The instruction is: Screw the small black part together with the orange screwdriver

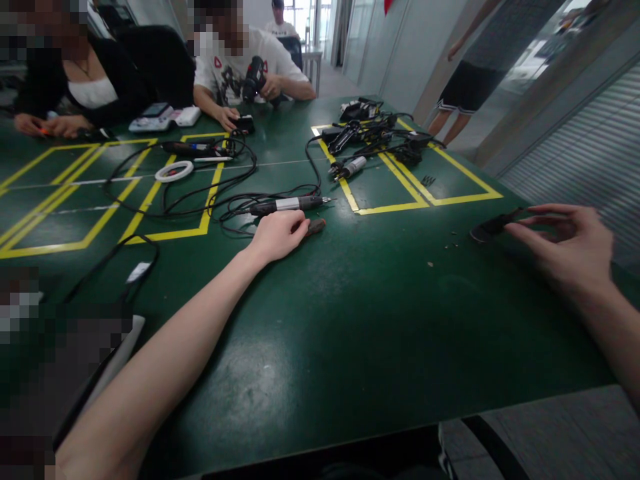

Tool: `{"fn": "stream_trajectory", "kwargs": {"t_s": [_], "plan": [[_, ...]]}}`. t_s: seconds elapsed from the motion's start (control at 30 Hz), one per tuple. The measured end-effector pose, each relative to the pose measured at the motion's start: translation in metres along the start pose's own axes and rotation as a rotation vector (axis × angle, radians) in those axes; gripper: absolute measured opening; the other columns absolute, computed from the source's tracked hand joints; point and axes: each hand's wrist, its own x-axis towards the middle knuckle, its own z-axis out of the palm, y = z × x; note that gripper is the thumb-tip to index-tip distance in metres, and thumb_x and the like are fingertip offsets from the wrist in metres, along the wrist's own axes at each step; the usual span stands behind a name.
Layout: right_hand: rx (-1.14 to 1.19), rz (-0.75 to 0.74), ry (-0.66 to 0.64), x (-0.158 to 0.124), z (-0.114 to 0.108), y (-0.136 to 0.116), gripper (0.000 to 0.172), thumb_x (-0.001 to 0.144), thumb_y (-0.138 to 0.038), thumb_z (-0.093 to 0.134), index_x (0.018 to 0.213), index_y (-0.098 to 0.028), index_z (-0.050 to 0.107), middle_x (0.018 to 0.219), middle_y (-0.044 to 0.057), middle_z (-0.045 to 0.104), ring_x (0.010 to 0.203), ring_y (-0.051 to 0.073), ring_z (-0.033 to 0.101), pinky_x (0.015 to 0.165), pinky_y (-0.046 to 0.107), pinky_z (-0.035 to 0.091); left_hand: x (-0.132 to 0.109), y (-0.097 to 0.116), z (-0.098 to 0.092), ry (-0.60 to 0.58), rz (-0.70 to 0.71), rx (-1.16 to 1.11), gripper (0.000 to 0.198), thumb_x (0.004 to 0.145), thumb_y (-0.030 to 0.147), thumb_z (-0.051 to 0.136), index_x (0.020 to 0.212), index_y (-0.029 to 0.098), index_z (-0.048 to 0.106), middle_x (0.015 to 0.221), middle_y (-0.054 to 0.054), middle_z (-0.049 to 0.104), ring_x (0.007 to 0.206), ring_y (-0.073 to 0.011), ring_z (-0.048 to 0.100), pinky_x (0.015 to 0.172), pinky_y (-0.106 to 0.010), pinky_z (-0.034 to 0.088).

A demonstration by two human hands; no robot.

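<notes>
My left hand (278, 235) reaches forward over the green table (380, 320), its fingers curled round a small dark tool with a reddish tip (315, 227). Just beyond it lies a corded pen-shaped rotary tool (290, 204) with a silver band. My right hand (565, 247) is at the table's right edge, fingers pinching a flat black part (493, 227) that rests on the table.
Yellow tape outlines mark the table. Tangled black cables, a white ring (174, 171) and a heap of black tools (375, 137) lie further back. Two people sit at the far side, one holding a black power tool (254, 78). Another person stands at the right.
</notes>
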Motion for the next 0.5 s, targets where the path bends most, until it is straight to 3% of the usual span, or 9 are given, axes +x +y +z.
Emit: {"fn": "stream_trajectory", "kwargs": {"t_s": [0.07, 0.1, 0.2, 0.27, 0.4, 0.5], "plan": [[-0.055, -0.032, 0.107, -0.003, -0.005, -0.018, 0.037, 0.068, -0.058, 0.074, 0.073, -0.024, 0.06, 0.074, 0.006, 0.062, 0.058, 0.021, 0.06, 0.055, 0.039, 0.052, 0.0, 0.0, 0.0, 0.007, 0.006, -0.004, 0.033, 0.102, 0.033, 0.049, 0.074, 0.021, 0.061, 0.077, -0.006, 0.07, 0.073, -0.0214, 0.061, 0.063, -0.032, 0.032], [-0.087, -0.108, 0.049, -0.005, -0.008, -0.027, 0.032, 0.071, -0.054, 0.07, 0.07, -0.024, 0.061, 0.068, 0.006, 0.061, 0.055, 0.02, 0.058, 0.053, 0.037, 0.049, 0.0, -0.001, 0.001, 0.01, 0.008, -0.005, 0.033, 0.102, 0.033, 0.049, 0.074, 0.021, 0.062, 0.077, -0.006, 0.07, 0.073, -0.0214, 0.061, 0.064, -0.032, 0.032], [-0.118, -0.282, -0.338, -0.014, -0.007, -0.048, 0.031, 0.075, -0.052, 0.065, 0.075, -0.022, 0.072, 0.064, 0.006, 0.067, 0.053, 0.02, 0.06, 0.053, 0.034, 0.048, 0.0, -0.001, 0.002, 0.01, 0.009, -0.005, 0.033, 0.101, 0.033, 0.049, 0.075, 0.021, 0.063, 0.077, -0.006, 0.07, 0.073, -0.0217, 0.061, 0.064, -0.032, 0.033], [-0.175, -0.312, -0.464, -0.018, -0.003, -0.053, 0.038, 0.08, -0.055, 0.061, 0.08, -0.02, 0.076, 0.069, 0.007, 0.07, 0.056, 0.021, 0.063, 0.053, 0.034, 0.048, 0.0, -0.001, 0.002, 0.012, 0.015, -0.004, 0.033, 0.102, 0.034, 0.048, 0.075, 0.02, 0.063, 0.076, -0.006, 0.07, 0.073, -0.0219, 0.061, 0.064, -0.032, 0.033], [-0.233, -0.297, -0.518, -0.019, 0.008, -0.045, 0.051, 0.084, -0.062, 0.053, 0.084, -0.017, 0.079, 0.071, 0.009, 0.072, 0.054, 0.021, 0.062, 0.052, 0.035, 0.048, 0.0, -0.001, 0.002, 0.016, 0.023, 0.011, 0.033, 0.102, 0.034, 0.049, 0.075, 0.02, 0.063, 0.077, -0.006, 0.071, 0.074, -0.0214, 0.062, 0.063, -0.032, 0.032], [-0.251, -0.295, -0.533, -0.018, 0.01, -0.037, 0.048, 0.086, -0.058, 0.052, 0.082, -0.018, 0.078, 0.08, 0.012, 0.075, 0.059, 0.023, 0.067, 0.056, 0.037, 0.05, 0.0, -0.001, 0.001, 0.012, 0.02, 0.02, 0.033, 0.102, 0.034, 0.049, 0.077, 0.02, 0.064, 0.079, -0.006, 0.071, 0.075, -0.0216, 0.063, 0.063, -0.032, 0.031]]}}
